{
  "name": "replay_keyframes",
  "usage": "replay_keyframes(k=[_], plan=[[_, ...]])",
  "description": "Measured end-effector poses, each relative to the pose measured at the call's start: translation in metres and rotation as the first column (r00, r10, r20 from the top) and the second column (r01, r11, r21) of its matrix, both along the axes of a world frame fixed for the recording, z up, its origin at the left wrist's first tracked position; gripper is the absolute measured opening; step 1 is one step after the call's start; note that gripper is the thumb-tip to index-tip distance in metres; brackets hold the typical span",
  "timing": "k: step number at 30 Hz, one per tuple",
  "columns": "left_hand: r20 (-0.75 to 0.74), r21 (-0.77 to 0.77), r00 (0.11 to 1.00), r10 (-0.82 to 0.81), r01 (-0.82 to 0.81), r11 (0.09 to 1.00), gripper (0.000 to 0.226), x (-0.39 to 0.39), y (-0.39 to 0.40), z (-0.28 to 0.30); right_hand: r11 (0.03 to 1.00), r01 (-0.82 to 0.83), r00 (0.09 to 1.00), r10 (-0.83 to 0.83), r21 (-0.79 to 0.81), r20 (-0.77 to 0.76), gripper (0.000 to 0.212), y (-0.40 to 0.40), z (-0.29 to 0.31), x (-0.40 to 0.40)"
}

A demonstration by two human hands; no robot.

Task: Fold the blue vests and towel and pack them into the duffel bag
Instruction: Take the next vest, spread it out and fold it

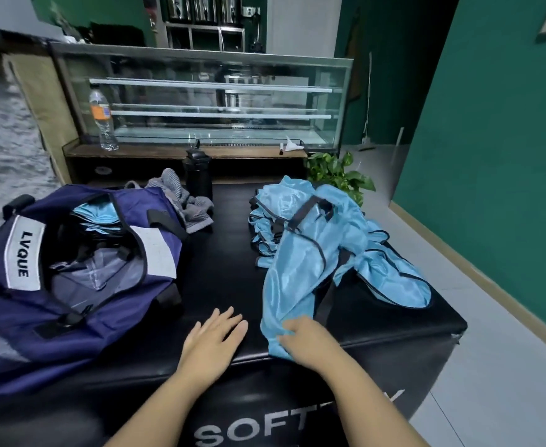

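head view — left hand [215, 333] flat, fingers spread; right hand [304, 341] gripping blue vest [300, 269].

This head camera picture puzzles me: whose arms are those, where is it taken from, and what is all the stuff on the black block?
No machine here: the arms are a person's, filmed by one wide-angle camera worn on their head, looking forward and down.

The surface is a black padded block. On its left lies an open navy fabric duffel bag, with some light blue cloth already inside. Behind the bag sit a crumpled grey towel and a black bottle. On the right is a loose pile of shiny light blue vests with dark trim.

The left hand rests flat and open on the block, holding nothing. The right hand grips the near end of one vest.
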State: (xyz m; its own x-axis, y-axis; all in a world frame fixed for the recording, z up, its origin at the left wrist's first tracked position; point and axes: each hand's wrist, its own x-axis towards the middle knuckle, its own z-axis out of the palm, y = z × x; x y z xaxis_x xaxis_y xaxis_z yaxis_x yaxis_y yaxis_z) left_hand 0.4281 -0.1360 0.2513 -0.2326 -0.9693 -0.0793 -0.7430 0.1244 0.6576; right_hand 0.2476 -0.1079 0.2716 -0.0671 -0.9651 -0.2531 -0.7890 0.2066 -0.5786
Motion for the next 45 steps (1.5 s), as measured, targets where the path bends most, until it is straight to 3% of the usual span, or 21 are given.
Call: replay_keyframes(k=[3, 5, 7, 10, 13, 17, 25, 28, 31, 36, 40, 43, 45], plan=[[-0.065, 0.082, 0.998, -0.019, 0.024, 0.996, 0.036, -0.004, 0.014, 0.006, 0.992, -0.11, 0.961, 0.122, -0.062, 0.249, 0.024, 0.023, 0.003, 0.016], [-0.314, 0.133, 0.949, 0.014, 0.03, 0.991, 0.027, -0.006, 0.026, 0.014, 0.979, -0.153, 0.916, 0.191, -0.134, 0.354, 0.029, 0.035, 0.01, 0.023], [-0.576, 0.165, 0.801, 0.163, -0.082, 0.983, 0.024, -0.007, 0.038, 0.023, 0.968, -0.156, 0.895, 0.222, -0.194, 0.387, 0.026, 0.042, 0.016, 0.027], [-0.745, 0.108, 0.616, 0.257, -0.268, 0.957, 0.022, -0.007, 0.049, 0.033, 0.958, -0.051, 0.885, 0.174, -0.281, 0.431, 0.012, 0.048, 0.02, 0.026], [-0.845, 0.085, 0.457, 0.278, -0.399, 0.913, 0.019, -0.001, 0.05, 0.053, 0.928, 0.131, 0.897, 0.039, -0.349, 0.441, 0.018, 0.048, 0.02, 0.012], [-0.892, 0.029, 0.379, 0.247, -0.496, 0.868, 0.012, 0.015, 0.052, 0.075, 0.881, 0.311, 0.887, -0.133, -0.357, 0.443, 0.021, 0.048, 0.017, -0.005], [-0.838, -0.006, 0.443, 0.318, -0.591, 0.807, 0.011, 0.038, 0.059, 0.083, 0.87, 0.411, 0.856, -0.265, -0.272, 0.443, 0.025, 0.048, -0.002, -0.01], [-0.792, 0.026, 0.505, 0.343, -0.533, 0.846, 0.006, 0.039, 0.058, 0.084, 0.843, 0.454, 0.85, -0.312, -0.288, 0.425, 0.033, 0.048, -0.005, -0.012], [-0.736, 0.032, 0.588, 0.335, -0.464, 0.885, 0.008, 0.031, 0.057, 0.082, 0.827, 0.437, 0.888, -0.335, -0.353, 0.314, 0.04, 0.049, -0.005, -0.014], [-0.546, 0.024, 0.786, 0.292, -0.333, 0.943, 0.02, 0.021, 0.055, 0.057, 0.922, 0.273, 0.95, -0.213, -0.275, 0.227, 0.065, 0.051, -0.01, -0.018], [-0.381, 0.016, 0.885, 0.268, -0.283, 0.959, 0.008, 0.012, 0.053, 0.039, 0.961, 0.133, 0.989, -0.143, -0.242, -0.024, 0.051, 0.049, -0.012, -0.017], [-0.098, -0.04, 0.974, 0.203, -0.208, 0.977, 0.024, 0.006, 0.056, 0.024, 0.965, 0.144, 0.989, -0.145, -0.218, 0.01, 0.046, 0.046, -0.005, -0.019], [-0.035, -0.037, 0.989, 0.144, -0.145, 0.989, 0.043, 0.004, 0.058, 0.019, 0.97, 0.165, 0.984, -0.15, -0.18, 0.093, 0.045, 0.046, 0.001, -0.02]])
